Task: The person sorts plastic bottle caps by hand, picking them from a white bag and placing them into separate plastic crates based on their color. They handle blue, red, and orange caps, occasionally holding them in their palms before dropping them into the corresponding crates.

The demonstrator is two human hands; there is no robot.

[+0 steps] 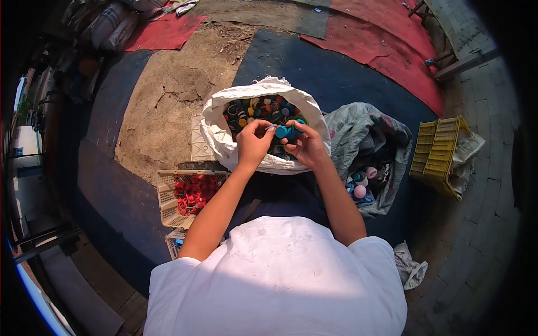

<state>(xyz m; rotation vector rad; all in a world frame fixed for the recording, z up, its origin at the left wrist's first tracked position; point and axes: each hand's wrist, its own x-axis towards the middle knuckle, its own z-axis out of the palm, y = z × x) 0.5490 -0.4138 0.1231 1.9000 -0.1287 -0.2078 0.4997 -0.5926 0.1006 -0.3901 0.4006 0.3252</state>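
Both of my hands are over a white woven sack (212, 120) with its rim rolled open, full of mixed coloured plastic caps (263, 106). My left hand (254, 144) pinches a small pale blue piece (271, 127) between thumb and fingertips; its exact kind is too small to tell. Opposite it, my right hand (308, 147) is closed around blue bottle caps (282, 132), which sit close to the left fingertips. Part of the caps is hidden behind the right fingers.
Left of me stands a beige plastic crate (167, 196) of red plastic parts (196, 193). On the right are a grey sack (347, 120) with assorted items, a pink ball (360, 191) and a yellow crate (437, 148). Blue and red mats (386, 39) cover the ground.
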